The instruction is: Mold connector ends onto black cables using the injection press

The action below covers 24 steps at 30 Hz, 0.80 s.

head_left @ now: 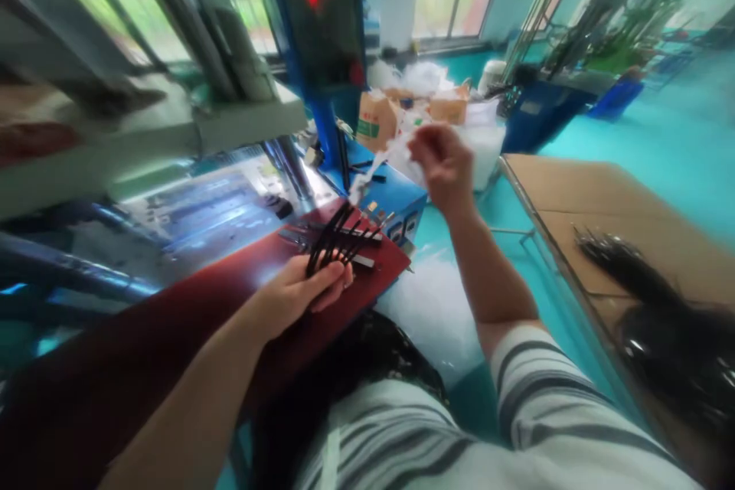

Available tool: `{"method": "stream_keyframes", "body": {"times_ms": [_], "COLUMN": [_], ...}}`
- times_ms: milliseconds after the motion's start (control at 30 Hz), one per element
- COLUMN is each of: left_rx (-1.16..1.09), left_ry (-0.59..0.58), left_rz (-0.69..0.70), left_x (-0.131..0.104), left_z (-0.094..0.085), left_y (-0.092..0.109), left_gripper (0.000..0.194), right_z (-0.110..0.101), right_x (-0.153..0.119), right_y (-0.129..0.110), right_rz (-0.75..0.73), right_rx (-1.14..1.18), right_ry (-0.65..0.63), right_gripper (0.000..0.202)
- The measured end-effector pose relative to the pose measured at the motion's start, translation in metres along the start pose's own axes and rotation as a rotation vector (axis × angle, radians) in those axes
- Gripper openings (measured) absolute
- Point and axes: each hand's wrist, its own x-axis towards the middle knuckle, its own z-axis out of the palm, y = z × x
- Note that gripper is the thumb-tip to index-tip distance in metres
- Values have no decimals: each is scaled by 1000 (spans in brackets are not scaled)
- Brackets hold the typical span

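My left hand (304, 287) is closed around several thin black cables (330, 241). Their ends fan upward and to the right over a dark red tabletop (223, 306). Raised to the right, my right hand (445, 164) is closed in a pinch. A ragged whitish strip (376, 164) runs from near the cable tips up to its fingers; it is blurred and its material is unclear. Beneath the cables, metal bars (361, 262) lie on the red top.
A machine with a lit metal bed (212, 199) and thick posts stands left. Behind the red top is a blue control box (396, 195). A cardboard-topped table (609, 199) at right bears a black cable bundle (625, 264). Bags and a paper sack (376, 121) sit behind.
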Motion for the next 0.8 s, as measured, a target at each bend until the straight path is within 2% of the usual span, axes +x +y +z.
{"method": "stream_keyframes", "body": {"times_ms": [67, 133, 200, 233, 300, 333, 367, 433, 500, 567, 600, 667, 733, 800], "left_rx": [22, -52, -168, -228, -325, -354, -372, -378, -366, -332, -307, -252, -224, -231], "left_ry": [0, 100, 235, 299, 412, 462, 511, 608, 714, 841, 908, 1044, 1169, 1268], "left_rz": [66, 141, 208, 245, 336, 384, 427, 497, 554, 614, 652, 726, 775, 804], "left_x": [1, 3, 6, 8, 12, 13, 15, 15, 14, 9, 7, 2, -4, -10], "left_z": [-10, -18, -24, -25, -26, -26, -27, -29, -35, -44, -50, -61, -72, -83], "left_y": [3, 7, 10, 12, 15, 16, 16, 17, 15, 14, 13, 13, 13, 14], "left_gripper": [28, 23, 20, 21, 27, 31, 33, 33, 30, 27, 26, 25, 26, 27], "right_z": [-32, -67, -97, -108, -114, -109, -98, -62, -12, 40, 64, 106, 137, 156], "right_x": [-12, -34, -65, -80, -106, -115, -121, -124, -122, -120, -120, -120, -120, -122], "right_y": [21, 45, 68, 78, 93, 95, 92, 73, 38, 0, -16, -40, -50, -51], "right_rz": [53, 94, 169, 236, 326, 329, 300, 177, 19, -172, -274, -417, -497, -530], "right_rx": [-209, -463, -704, -794, -914, -914, -859, -602, -267, -41, 19, 58, 61, 53], "right_ry": [156, 210, 153, 60, -73, -128, -179, -305, -492, -715, -831, -983, -1056, -1070], "right_gripper": [21, 21, 21, 21, 30, 35, 36, 32, 27, 32, 39, 52, 63, 63]}}
